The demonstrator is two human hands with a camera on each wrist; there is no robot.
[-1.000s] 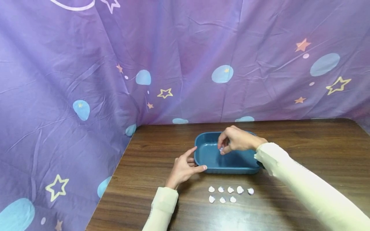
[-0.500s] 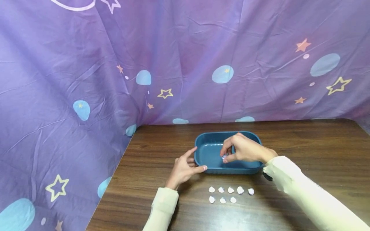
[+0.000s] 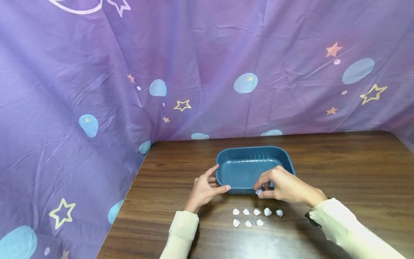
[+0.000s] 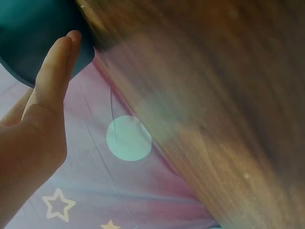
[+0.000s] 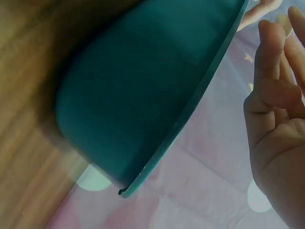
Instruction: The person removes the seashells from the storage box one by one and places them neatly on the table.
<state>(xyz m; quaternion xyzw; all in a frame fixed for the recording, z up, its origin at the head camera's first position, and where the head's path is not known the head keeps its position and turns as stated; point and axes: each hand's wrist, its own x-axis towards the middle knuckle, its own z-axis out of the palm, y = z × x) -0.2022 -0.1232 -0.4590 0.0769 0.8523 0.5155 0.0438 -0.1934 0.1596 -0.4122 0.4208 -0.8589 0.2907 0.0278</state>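
Observation:
A blue plastic basin point(image 3: 247, 153) stands on the wooden table. My left hand point(image 3: 204, 190) rests at its left end, thumb on the front rim and forefinger at the left rim. In the left wrist view the fingers point(image 4: 52, 71) lie fairly straight along the basin's outer wall. Over the front rim, right of centre, my right hand point(image 3: 286, 186) pinches a small white shell-shaped piece point(image 3: 258, 191) between thumb and fingertips. Nearer to me, similar shell-shaped pieces point(image 3: 257, 212) lie in two rows, several in the back row and three in the front row.
The dark brown table point(image 3: 339, 172) extends to both sides of the basin. A purple cloth point(image 3: 210, 72) printed with stars and blue spots hangs behind the table and along its left edge.
My right hand has come from over the basin's inside towards me and slightly right, with the shell-shaped piece still pinched. My left hand stays at the basin, and the rows look the same.

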